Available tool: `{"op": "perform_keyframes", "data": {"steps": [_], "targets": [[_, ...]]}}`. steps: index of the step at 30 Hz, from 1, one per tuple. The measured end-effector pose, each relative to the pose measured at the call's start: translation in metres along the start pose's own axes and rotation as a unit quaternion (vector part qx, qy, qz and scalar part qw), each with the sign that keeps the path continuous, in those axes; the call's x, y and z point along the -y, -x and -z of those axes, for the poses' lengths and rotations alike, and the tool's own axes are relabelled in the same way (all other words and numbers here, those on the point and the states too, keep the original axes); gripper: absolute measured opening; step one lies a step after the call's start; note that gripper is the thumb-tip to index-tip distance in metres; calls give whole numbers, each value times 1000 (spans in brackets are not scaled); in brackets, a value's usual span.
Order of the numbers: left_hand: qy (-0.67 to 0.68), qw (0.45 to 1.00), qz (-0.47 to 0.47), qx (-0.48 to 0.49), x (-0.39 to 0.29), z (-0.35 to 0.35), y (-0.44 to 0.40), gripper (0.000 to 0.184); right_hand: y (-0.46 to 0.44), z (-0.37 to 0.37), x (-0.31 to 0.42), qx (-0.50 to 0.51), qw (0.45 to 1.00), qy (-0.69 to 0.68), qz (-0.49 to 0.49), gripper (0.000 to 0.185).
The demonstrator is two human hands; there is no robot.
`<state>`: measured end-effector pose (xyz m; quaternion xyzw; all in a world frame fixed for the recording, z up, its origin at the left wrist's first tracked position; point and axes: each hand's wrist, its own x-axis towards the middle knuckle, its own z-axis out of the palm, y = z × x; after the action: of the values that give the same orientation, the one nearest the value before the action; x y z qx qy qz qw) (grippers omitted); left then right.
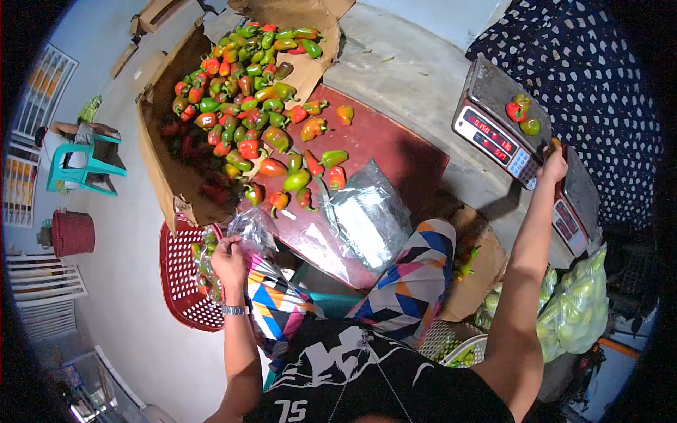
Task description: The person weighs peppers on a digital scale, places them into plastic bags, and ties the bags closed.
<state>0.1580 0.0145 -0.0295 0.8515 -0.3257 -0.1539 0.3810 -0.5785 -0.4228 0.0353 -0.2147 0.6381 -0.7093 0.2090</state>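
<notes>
My left hand (229,264) is closed on the gathered edge of a clear plastic bag (252,227), at the rim of a red basket (175,278). Bagged peppers (202,262) lie in that basket, partly behind the hand. On the right, my right hand (554,166) is closed at the edge of a digital scale (486,88), with a small orange-green pepper (556,143) showing at the fingertips. A red pepper (515,111) and a green one (529,126) rest on the scale's plate, and its red digits are lit.
A cardboard box (151,151) spills many red and green peppers (247,106) onto a red board (395,141). Clear plastic bags (367,215) lie on the board. A second scale (580,190) and bagged green produce (578,303) are at right. A teal chair (77,166) stands far left.
</notes>
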Motion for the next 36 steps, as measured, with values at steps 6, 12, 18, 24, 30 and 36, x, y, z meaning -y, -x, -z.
{"op": "perform_keyframes", "data": {"steps": [6,12,18,24,30,36], "targets": [[-36,997,-62,-9,-20,2,1,17,-29,-11,-41,-47,901,422,87,66],[-40,996,-78,-15,-21,5,3,16,-27,-16,-53,-27,934,345,93,44],[-44,998,-48,-13,-25,6,4,16,78,7,-42,-21,938,268,218,29],[-54,997,-60,-18,-13,2,1,20,378,33,-62,483,777,300,269,16],[-4,998,-62,-14,-20,0,1,20,409,14,-50,536,760,280,239,16],[-18,999,-44,-19,-25,3,6,20,401,11,-47,502,790,298,186,15]]}}
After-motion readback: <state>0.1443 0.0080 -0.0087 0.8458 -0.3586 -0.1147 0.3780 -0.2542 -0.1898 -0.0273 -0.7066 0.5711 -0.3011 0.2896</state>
